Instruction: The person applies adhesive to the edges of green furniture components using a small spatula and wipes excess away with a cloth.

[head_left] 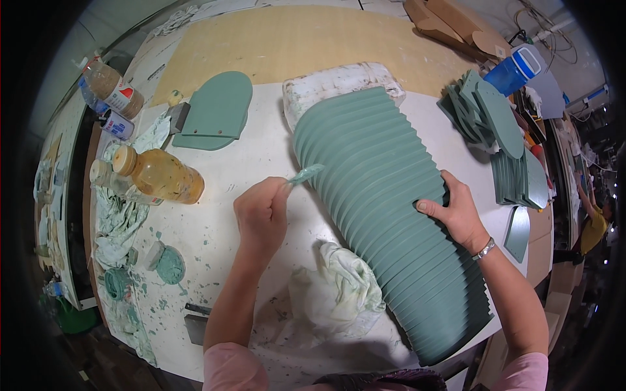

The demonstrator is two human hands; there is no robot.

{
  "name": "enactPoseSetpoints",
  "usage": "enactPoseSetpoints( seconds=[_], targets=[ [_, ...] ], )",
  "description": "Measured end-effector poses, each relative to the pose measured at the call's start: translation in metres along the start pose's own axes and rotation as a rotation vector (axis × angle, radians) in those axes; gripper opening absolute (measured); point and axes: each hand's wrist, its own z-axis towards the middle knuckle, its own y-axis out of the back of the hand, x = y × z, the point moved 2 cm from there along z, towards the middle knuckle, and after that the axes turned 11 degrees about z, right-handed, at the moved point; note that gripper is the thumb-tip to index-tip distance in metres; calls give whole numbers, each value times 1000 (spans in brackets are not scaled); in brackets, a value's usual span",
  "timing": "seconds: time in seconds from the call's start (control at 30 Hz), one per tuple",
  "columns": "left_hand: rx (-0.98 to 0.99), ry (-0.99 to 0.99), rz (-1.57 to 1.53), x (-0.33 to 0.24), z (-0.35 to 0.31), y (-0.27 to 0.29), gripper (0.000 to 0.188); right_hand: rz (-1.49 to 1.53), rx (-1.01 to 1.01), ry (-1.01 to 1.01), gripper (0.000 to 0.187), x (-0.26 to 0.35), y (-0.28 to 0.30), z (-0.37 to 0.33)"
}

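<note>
— Listing the bench contents now; what do both hands hold?

— Item one: left hand (pixel 261 215), fingers pinched on a small spatula (pixel 305 174) whose blade is coated in green filler, tip just touching the left edge of the fanned stack of green panels (pixel 385 215). Item two: right hand (pixel 456 212), spread and pressed flat on the stack's right side, thumb on top, a bracelet at the wrist.

— And the stack itself?

— Many thin green boards, rounded at one end, overlapping like scales, running from a white block (pixel 339 85) at the far end down to the near edge of the table (pixel 241 159). Its nearest boards overhang that edge.

— Surroundings?

— A crumpled white rag (pixel 339 290) just beside the stack; an open green filler jar (pixel 171 264) and its smears to the left; an amber liquid bottle (pixel 160 174) lying on its side; two single green panels (pixel 218 111) farther back; a second heap of green panels (pixel 495 130) to the right; a blue bottle (pixel 515 68) behind it.

— Risks, in your judgement?

— Likely three. The overhanging boards could slide off if the right hand eases its pressure. Filler on the blade may drop onto finished faces. The tipped bottle could roll toward the wet jar if the table is jolted.
</note>
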Motion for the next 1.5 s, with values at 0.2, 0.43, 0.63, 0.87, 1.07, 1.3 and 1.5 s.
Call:
enactPoseSetpoints(
  seconds=[0.2,0.43,0.63,0.87,1.07,1.3,1.5],
  targets=[
    [-75,4,26,6,-1,1,14,-1,8,-4,69,1,-3,0],
    [-97,71,-48,22,5,0,16,-5,12,-14,67,2,0,1],
    [-66,53,-108,21,14,-4,15,-7,74,-124,65,11,0,0],
    [-74,49,-92,21,15,-6,15,4,14,-16,67,-1,0,0],
    [-80,25,-55,21,15,-6,14,18,-1,4,69,2,0,0],
    [-128,-35,44,18,18,-1,11,-9,16,-24,70,4,0,1],
    [-103,-93,57,15,22,-2,11,9,4,-10,69,4,0,-1]
  ],
)
